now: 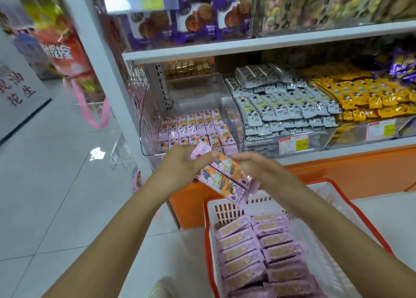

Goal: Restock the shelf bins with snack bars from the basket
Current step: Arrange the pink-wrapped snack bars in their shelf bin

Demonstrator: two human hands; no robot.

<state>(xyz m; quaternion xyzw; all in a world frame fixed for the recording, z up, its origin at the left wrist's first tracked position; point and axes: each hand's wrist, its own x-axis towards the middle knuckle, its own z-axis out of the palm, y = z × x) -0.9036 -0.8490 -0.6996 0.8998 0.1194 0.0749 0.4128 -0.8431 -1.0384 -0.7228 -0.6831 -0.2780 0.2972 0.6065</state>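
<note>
Pictured mid-restock: a small stack of pink snack bars [221, 178] held between both hands just above the basket's [333, 210] far rim and just below the clear shelf bin [193, 108] at twelve o'clock. Left hand [186, 164] closed around the upper ends, thumb across the top wrapper; right hand [258, 169] flatter and half open, pressed against the stack's side, apparently squaring the bars so they could go in as one tidy row. Long axis tilted from ten o'clock down to four o'clock, printed faces up. Bin partly filled with matching bars stood in rows, back half bare. More bars [258, 250] left lying in two columns in the basket at six o'clock.
</note>
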